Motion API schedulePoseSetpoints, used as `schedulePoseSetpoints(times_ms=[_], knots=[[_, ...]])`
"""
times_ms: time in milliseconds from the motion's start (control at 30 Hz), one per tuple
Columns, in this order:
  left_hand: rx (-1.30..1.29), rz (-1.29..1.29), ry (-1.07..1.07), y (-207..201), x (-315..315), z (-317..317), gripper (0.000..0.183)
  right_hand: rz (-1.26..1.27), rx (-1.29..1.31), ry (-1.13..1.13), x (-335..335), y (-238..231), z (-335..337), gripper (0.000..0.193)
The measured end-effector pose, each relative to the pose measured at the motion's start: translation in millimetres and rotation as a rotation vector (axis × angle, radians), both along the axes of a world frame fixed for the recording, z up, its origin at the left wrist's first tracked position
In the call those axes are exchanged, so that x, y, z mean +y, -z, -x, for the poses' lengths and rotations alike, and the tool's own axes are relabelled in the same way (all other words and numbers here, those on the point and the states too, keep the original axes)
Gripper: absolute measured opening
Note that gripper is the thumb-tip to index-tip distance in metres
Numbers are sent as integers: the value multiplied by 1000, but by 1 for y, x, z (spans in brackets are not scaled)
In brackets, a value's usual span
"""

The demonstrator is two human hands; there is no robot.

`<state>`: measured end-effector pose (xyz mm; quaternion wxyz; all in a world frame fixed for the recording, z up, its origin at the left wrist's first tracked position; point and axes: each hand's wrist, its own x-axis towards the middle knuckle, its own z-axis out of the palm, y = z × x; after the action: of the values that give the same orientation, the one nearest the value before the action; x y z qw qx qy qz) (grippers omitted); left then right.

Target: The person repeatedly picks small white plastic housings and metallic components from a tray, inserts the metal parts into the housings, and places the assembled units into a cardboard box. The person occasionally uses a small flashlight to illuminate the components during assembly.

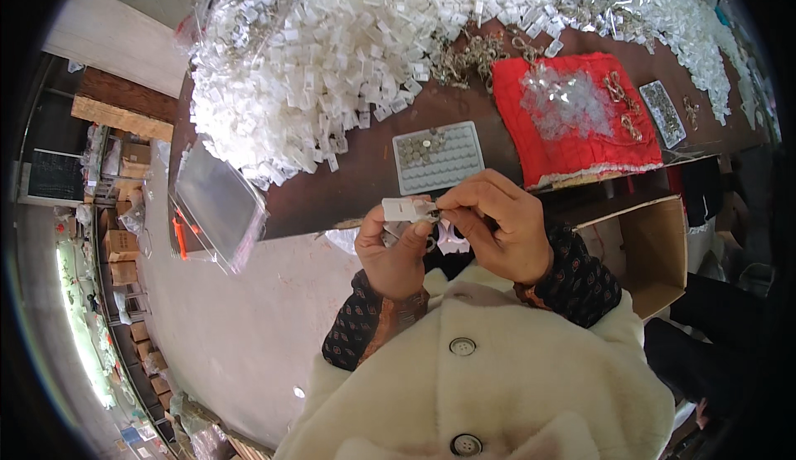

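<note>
Cream fleece (539,369) sits below our left hand (393,262), gripping one flat white plastic piece (404,209), and right hand (516,234), pinching its end; beyond lies one grey tray (463,155).

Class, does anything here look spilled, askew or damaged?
The red cloth has a pale, ragged near edge, perhaps frayed. White plastic pieces sprawl loosely over the table, as if spilled. The held white piece is too small to judge.

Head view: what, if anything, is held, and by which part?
A small white plastic-looking piece: the left hand holds its lower side; the right hand is at its right end, exact grip unclear.
</note>
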<state>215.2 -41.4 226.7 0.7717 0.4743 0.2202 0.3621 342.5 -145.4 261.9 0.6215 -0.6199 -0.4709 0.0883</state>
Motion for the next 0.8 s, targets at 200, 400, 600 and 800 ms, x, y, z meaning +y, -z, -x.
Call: schedulePoseSetpoints(times_ms=[200,400,600,800], knots=[[-18,-17,16,2,5,-1,33,-26,-53,4,8,-1,0,19],[-44,-3,29,5,7,0,26,142,216,-82,7,-4,0,18],[-89,-17,-1,11,9,0,26,186,683,-260,12,-1,-5,15],[-115,-56,-59,18,9,1,27,95,238,-140,15,-1,-1,25]])
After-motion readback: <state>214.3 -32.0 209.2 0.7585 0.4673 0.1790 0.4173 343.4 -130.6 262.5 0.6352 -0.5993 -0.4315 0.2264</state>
